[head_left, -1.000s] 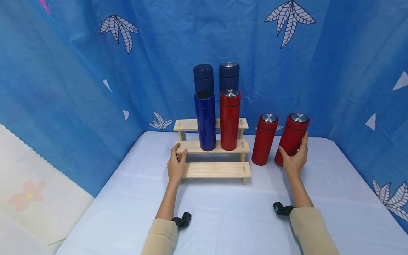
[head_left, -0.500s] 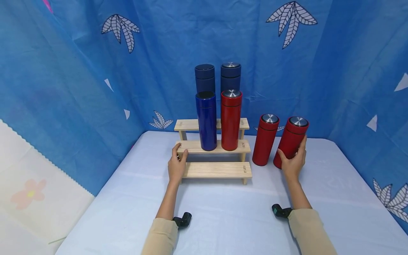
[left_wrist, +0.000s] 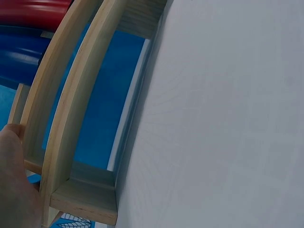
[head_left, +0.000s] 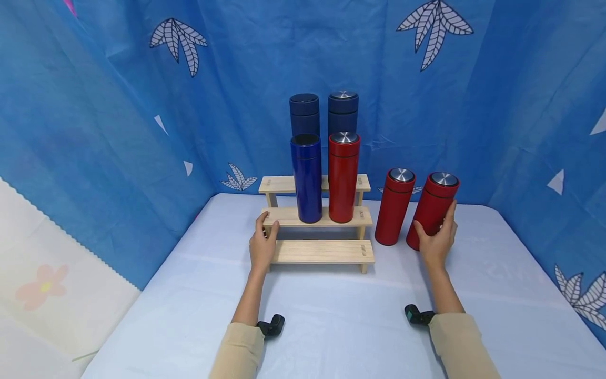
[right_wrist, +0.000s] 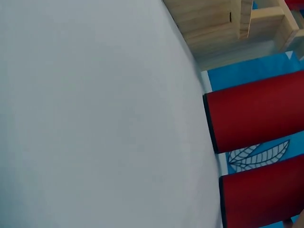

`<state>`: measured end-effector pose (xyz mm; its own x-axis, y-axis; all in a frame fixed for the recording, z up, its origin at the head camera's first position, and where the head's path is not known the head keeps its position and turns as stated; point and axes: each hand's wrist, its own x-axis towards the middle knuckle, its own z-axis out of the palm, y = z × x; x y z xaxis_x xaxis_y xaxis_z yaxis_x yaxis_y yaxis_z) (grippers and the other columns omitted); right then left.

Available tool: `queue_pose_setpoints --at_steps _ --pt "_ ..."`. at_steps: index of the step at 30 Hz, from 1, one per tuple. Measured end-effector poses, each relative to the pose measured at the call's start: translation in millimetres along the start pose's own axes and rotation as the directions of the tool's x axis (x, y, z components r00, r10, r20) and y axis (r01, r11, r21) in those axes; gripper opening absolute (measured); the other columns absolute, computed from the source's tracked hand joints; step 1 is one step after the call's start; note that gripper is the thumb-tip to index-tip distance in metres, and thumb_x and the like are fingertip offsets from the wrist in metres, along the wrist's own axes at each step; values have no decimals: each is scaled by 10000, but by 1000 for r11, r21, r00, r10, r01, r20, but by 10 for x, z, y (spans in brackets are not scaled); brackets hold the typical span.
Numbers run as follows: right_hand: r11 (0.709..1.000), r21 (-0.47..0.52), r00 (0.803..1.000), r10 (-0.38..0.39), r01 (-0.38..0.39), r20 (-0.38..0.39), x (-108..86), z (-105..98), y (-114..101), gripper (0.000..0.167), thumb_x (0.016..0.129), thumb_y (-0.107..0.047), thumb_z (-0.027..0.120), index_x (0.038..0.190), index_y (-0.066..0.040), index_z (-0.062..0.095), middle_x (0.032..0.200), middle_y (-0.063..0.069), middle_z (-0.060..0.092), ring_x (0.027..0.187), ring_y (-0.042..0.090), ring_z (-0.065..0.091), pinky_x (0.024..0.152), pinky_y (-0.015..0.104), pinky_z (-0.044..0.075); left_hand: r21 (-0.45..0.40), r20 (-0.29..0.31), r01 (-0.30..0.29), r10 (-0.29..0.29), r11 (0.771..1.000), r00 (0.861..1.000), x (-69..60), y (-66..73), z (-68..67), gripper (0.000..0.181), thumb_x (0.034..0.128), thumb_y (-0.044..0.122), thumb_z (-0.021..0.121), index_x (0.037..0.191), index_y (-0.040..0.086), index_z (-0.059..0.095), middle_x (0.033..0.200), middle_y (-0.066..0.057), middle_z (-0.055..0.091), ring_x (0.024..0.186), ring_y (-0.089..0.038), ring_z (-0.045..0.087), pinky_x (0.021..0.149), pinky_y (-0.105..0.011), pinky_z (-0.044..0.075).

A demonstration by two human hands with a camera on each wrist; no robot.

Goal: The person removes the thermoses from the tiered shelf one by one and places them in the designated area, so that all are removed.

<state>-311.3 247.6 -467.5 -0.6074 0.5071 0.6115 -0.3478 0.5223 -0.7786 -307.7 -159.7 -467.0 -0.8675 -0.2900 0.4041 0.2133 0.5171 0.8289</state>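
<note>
At the left end of a three-tier wooden stand (head_left: 323, 251), my left hand (head_left: 262, 245) holds the middle tier between thumb and fingers. The left wrist view shows part of that hand (left_wrist: 16, 175) against the wood (left_wrist: 83, 202). My right hand (head_left: 436, 239) grips the lower part of the rightmost red thermos (head_left: 428, 210). A second matte red thermos (head_left: 394, 210) stands upright just left of it. On the middle tier stand a glossy blue thermos (head_left: 307, 184) and a glossy red thermos (head_left: 344, 181). Both matte red bases show in the right wrist view.
Two dark navy thermoses (head_left: 304, 116) stand behind on the top tier, their lower parts mostly hidden. A pale cloth covers the table (head_left: 331, 321). Blue patterned curtain (head_left: 246, 63) hangs at the back and both sides.
My right hand has shifted the rightmost red thermos slightly down and left in the head view, then held nearly still. The left hand keeps its place on the stand.
</note>
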Motion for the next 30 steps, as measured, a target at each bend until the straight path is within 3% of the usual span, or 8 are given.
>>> queue_pose_setpoints --at_steps 4,7,9,12,17,21,25,30 --pt "999 -17 993 -46 44 -107 -34 -24 -168 836 800 -108 706 1472 -250 230 1368 86 369 1249 106 296 948 384 371 7 3 -1 1 1000 1000 -1 -11 9 561 910 533 470 1390 256 383 1165 -183 592 859 -283 592 705 -430 457" --pt "994 -8 971 -108 109 -214 -51 -19 -375 724 791 -103 704 1411 -177 338 1359 52 390 1258 102 287 966 317 330 7 4 4 -4 1000 1000 1 -17 13 557 907 537 471 1388 271 382 1131 -178 602 843 -276 585 697 -419 454" --pt "988 23 953 -141 153 -268 -63 6 -545 660 774 -82 712 1346 -150 389 1340 32 412 1250 110 305 972 305 318 6 7 8 -8 1000 1000 0 -19 13 558 904 543 471 1387 278 382 1106 -174 607 838 -277 583 693 -414 454" --pt "969 113 941 -179 219 -288 -80 67 -838 597 749 -23 721 1263 -107 430 1293 64 462 1217 126 363 971 313 332 9 10 11 -11 1000 1000 1 -21 15 559 904 545 469 1387 280 380 1111 -175 606 858 -282 589 704 -417 458" --pt "926 240 948 -244 290 -206 -123 164 -1458 511 757 51 682 1210 15 448 1222 181 495 1152 203 443 955 362 346 8 10 4 -4 1000 1000 2 -6 15 559 910 536 465 1390 265 378 1125 -180 603 887 -289 593 723 -431 460" --pt "896 294 942 -314 335 -116 -140 257 -1824 551 756 81 668 1239 95 404 1230 215 482 1136 288 464 950 420 374 11 5 -6 6 1000 1000 1 8 7 551 918 519 466 1390 249 379 1070 -192 614 872 -293 585 720 -432 456" --pt "889 327 937 -348 322 24 -84 470 -1808 696 754 42 709 1352 25 352 1298 177 453 1175 274 458 954 441 386 14 4 -13 13 1000 1000 2 3 2 554 921 517 461 1392 239 376 1058 -192 617 853 -289 579 714 -427 452" --pt "897 327 910 -370 298 187 -40 763 -1632 843 757 -76 754 1446 -103 269 1381 127 392 1231 243 416 970 445 370 6 2 -9 9 1000 1000 4 -6 5 556 916 527 461 1389 246 381 1044 -190 620 835 -289 573 703 -423 448"
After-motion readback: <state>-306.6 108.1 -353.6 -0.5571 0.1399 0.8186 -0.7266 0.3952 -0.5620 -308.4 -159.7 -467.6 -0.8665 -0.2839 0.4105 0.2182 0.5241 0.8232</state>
